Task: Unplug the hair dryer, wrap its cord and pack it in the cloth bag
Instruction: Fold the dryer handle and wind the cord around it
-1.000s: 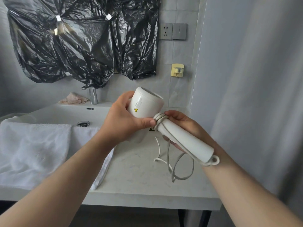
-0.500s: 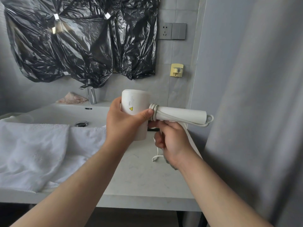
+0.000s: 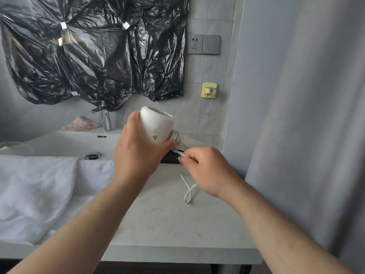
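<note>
Left grip (image 3: pixel 138 155) clasps hair dryer (image 3: pixel 158 125) head; right grip (image 3: pixel 207 171) pinches cord (image 3: pixel 189 189). Keep tension, lay next turn snug beside coils (image 3: pixel 174 134) just above right grip.

A grey tiled wall (image 3: pixel 213 72) carries a socket (image 3: pixel 195 44), a switch (image 3: pixel 211 44) just beside it and a yellow hook (image 3: pixel 209 89) lower down. Crumpled black plastic (image 3: pixel 94 56) is taped over the wall's left part. Below, a white sink (image 3: pixel 69 141) with a chrome tap (image 3: pixel 105 120) adjoins a pale marbled desk (image 3: pixel 167 224). A white towel (image 3: pixel 33 194) drapes over the sink's front. A grey curtain (image 3: pixel 306 115) hangs at right. The light is soft and even.
</note>
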Motion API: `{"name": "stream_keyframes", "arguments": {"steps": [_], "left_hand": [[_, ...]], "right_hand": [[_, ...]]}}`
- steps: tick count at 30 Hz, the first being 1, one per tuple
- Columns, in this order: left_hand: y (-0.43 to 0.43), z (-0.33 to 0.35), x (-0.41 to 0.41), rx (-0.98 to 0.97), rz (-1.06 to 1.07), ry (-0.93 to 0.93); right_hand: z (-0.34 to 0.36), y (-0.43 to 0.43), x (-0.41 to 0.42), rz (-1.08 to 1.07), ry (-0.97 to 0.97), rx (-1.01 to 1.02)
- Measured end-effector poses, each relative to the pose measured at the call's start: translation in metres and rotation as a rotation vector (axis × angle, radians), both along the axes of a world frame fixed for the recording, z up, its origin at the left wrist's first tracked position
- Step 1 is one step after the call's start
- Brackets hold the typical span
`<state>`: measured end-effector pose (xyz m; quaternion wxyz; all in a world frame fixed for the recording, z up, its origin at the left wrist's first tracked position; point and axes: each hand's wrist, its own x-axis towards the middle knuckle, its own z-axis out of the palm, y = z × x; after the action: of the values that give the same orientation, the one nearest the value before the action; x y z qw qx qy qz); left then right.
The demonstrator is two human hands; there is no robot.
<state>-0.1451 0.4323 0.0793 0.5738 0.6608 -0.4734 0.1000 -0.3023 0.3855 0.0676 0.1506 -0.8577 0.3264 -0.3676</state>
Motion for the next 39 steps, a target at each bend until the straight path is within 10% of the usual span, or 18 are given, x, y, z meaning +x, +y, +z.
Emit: {"name": "stream_keyframes", "arguments": {"steps": [8, 30, 39], "left_hand": [[0.006, 0.005, 0.003, 0.112, -0.094, -0.206], [0.01, 0.009, -0.007, 0.281, -0.08, -0.47], [0.005, 0.005, 0.019, 0.184, -0.436, -0.054]], "right_hand": [[0.02, -0.003, -0.018, -0.26, 0.214, -0.255], [0.015, -0.015, -0.026, 0.063, -0.2, 0.205], [0.017, -0.011, -0.026, 0.116, -0.24, 0.288]]}}
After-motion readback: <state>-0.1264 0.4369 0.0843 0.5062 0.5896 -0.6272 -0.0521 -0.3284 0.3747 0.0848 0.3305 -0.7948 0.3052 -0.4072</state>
